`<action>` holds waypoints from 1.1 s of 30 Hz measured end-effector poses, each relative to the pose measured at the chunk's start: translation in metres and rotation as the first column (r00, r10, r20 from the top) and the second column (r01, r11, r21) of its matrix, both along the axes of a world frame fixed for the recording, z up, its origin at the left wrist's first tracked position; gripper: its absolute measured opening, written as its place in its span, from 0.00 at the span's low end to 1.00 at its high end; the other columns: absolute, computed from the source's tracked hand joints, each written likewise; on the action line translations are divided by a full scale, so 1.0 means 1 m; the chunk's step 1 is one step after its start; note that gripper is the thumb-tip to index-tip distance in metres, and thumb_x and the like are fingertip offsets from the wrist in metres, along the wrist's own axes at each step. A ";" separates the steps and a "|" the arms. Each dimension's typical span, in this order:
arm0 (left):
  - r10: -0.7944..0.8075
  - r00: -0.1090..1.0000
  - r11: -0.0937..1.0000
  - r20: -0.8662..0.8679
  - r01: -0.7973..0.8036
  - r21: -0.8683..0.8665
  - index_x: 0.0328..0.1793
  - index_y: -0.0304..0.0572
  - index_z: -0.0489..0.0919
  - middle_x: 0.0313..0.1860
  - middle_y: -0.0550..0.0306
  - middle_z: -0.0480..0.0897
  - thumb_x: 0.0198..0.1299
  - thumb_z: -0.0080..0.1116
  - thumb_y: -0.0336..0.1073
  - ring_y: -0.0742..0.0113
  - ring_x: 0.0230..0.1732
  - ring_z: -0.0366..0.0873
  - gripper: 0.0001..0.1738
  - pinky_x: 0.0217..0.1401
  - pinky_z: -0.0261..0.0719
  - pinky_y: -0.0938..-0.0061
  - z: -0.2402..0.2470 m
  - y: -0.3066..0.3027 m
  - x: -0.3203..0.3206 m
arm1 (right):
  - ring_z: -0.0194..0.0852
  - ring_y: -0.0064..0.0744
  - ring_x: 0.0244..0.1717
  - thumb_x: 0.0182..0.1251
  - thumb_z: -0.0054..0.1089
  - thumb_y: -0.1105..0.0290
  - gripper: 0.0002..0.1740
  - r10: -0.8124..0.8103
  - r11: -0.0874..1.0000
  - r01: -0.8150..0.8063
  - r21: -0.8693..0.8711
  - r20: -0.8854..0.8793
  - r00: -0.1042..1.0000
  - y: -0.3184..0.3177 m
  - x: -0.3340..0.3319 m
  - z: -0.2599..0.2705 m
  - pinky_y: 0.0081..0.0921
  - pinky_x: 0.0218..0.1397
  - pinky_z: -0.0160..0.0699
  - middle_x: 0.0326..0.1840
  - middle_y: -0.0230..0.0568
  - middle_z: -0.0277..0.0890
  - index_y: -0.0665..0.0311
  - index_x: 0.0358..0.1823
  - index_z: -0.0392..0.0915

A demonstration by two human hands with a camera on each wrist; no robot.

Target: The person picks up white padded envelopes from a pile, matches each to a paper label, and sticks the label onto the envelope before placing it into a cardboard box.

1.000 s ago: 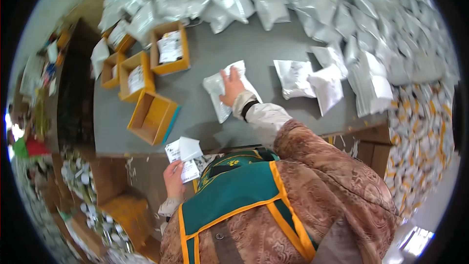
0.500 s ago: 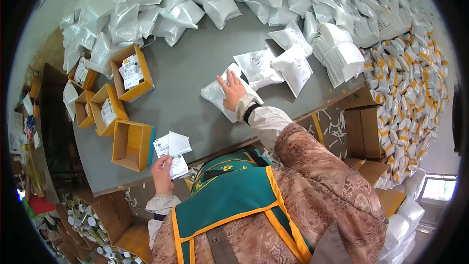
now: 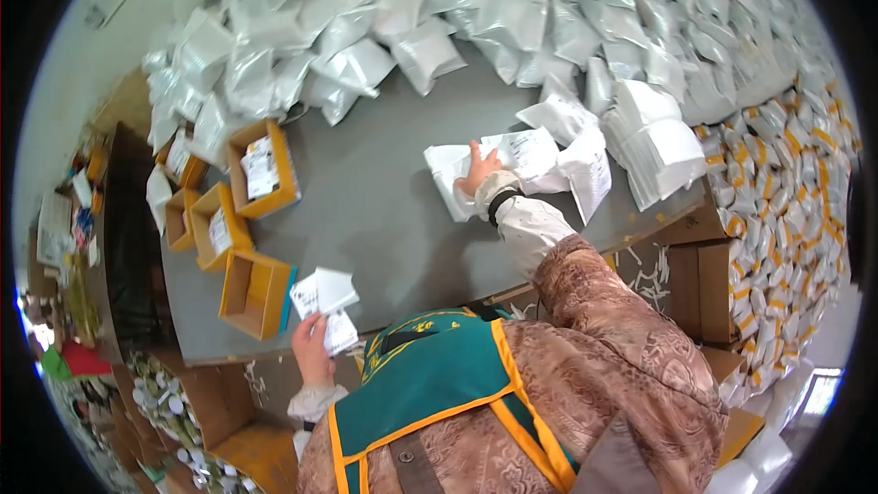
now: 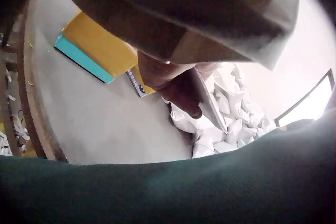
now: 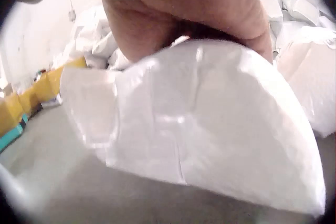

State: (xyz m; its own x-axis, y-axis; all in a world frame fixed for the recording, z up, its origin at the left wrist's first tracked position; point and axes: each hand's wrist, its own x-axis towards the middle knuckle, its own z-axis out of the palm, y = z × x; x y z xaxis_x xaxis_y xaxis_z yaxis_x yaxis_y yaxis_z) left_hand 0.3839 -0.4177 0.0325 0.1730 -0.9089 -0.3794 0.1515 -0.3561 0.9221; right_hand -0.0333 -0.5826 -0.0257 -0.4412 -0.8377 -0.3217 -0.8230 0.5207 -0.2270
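Labels are pinched by the left hand at the table's near edge; rightward, the right hand, fingers spread, rests on a packet just beside labelled packets. Probably positioning it; the next move likely calls for separating one label.

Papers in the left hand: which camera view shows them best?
The head view shows the papers best, spread from the left hand with some print visible. The left wrist view shows them nearly edge-on; the right wrist view shows none.
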 end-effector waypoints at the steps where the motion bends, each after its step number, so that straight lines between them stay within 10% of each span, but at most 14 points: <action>1: 0.010 1.000 0.999 0.016 -0.010 0.032 0.51 0.29 0.77 0.41 0.55 0.81 0.62 0.58 0.28 0.71 0.41 0.79 0.12 0.43 0.78 0.78 0.008 0.001 -0.006 | 0.49 0.70 0.71 0.47 0.71 0.48 0.57 0.051 0.998 -0.052 0.019 0.032 0.998 -0.006 -0.007 0.001 0.48 0.72 0.54 0.70 0.75 0.47 0.52 0.76 0.45; 6: 0.070 0.997 0.996 -0.016 -0.068 0.064 0.50 0.31 0.77 0.42 0.55 0.81 0.63 0.57 0.28 0.71 0.41 0.80 0.11 0.44 0.79 0.78 0.001 0.008 -0.020 | 0.50 0.64 0.70 0.49 0.70 0.48 0.52 0.297 0.806 -0.299 -0.511 -0.088 0.951 0.005 -0.083 0.020 0.48 0.73 0.49 0.65 0.62 0.61 0.57 0.73 0.53; 10: 0.044 0.999 0.995 -0.014 -0.042 0.087 0.50 0.31 0.77 0.42 0.55 0.81 0.63 0.57 0.27 0.72 0.41 0.79 0.11 0.44 0.80 0.78 0.006 -0.009 -0.044 | 0.52 0.60 0.69 0.39 0.76 0.47 0.55 0.251 0.782 -0.276 -0.559 -0.122 0.960 0.040 -0.197 0.063 0.44 0.73 0.52 0.66 0.51 0.63 0.57 0.69 0.60; 13: -0.017 0.999 0.992 0.038 0.012 0.125 0.49 0.31 0.77 0.42 0.55 0.81 0.63 0.58 0.27 0.71 0.41 0.80 0.10 0.45 0.80 0.78 0.011 -0.029 -0.057 | 0.56 0.54 0.66 0.37 0.76 0.48 0.49 0.535 0.824 -0.561 -0.080 -0.218 0.816 0.073 -0.237 0.078 0.50 0.72 0.51 0.63 0.45 0.67 0.53 0.65 0.67; 20: -0.137 0.990 0.988 0.011 0.136 0.069 0.47 0.31 0.79 0.41 0.54 0.82 0.61 0.60 0.27 0.71 0.41 0.79 0.10 0.46 0.80 0.77 0.013 -0.060 -0.084 | 0.68 0.39 0.54 0.43 0.72 0.53 0.25 0.687 0.674 -0.733 -0.093 -0.285 0.668 0.074 -0.243 0.026 0.51 0.68 0.56 0.38 0.36 0.75 0.58 0.40 0.75; 24: -0.152 0.986 0.986 0.064 0.146 0.083 0.46 0.30 0.79 0.41 0.54 0.82 0.60 0.60 0.26 0.71 0.40 0.79 0.09 0.45 0.80 0.76 0.019 -0.062 -0.081 | 0.76 0.50 0.47 0.45 0.71 0.55 0.30 0.449 0.886 -0.463 0.034 0.187 0.874 0.068 -0.237 0.072 0.43 0.56 0.69 0.38 0.47 0.79 0.61 0.48 0.72; 26: -0.159 0.985 0.984 0.059 0.154 0.086 0.46 0.30 0.79 0.41 0.54 0.82 0.60 0.60 0.26 0.71 0.40 0.79 0.09 0.45 0.80 0.77 0.012 -0.061 -0.072 | 0.76 0.55 0.52 0.47 0.71 0.55 0.56 0.412 0.908 -0.406 -0.101 0.388 0.825 0.057 -0.243 0.067 0.39 0.56 0.71 0.48 0.60 0.77 0.56 0.75 0.46; 28: -0.165 0.985 0.983 0.057 0.159 0.093 0.46 0.30 0.79 0.41 0.54 0.82 0.60 0.60 0.26 0.71 0.40 0.80 0.09 0.45 0.80 0.77 0.009 -0.063 -0.074 | 0.75 0.53 0.54 0.45 0.72 0.60 0.64 0.338 0.932 -0.362 0.008 0.340 0.878 0.035 -0.243 0.057 0.35 0.56 0.72 0.54 0.66 0.74 0.56 0.77 0.34; 33: -0.264 0.964 0.960 0.022 0.261 0.099 0.46 0.31 0.79 0.40 0.53 0.82 0.61 0.60 0.26 0.69 0.39 0.80 0.09 0.45 0.80 0.76 0.018 -0.073 -0.078 | 0.76 0.55 0.53 0.41 0.71 0.63 0.51 0.380 0.885 -0.410 0.220 0.164 0.910 0.004 -0.253 -0.026 0.37 0.56 0.74 0.52 0.61 0.76 0.56 0.70 0.57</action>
State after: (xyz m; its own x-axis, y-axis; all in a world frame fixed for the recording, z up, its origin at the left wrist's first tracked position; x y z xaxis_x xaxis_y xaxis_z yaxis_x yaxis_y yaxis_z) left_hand 0.3057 -0.4909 0.0501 -0.0525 -0.8847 -0.4632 0.0094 -0.4642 0.8857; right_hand -0.2863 -0.5790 -0.0513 -0.0385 -0.8234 -0.5661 -0.9483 0.2087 -0.2391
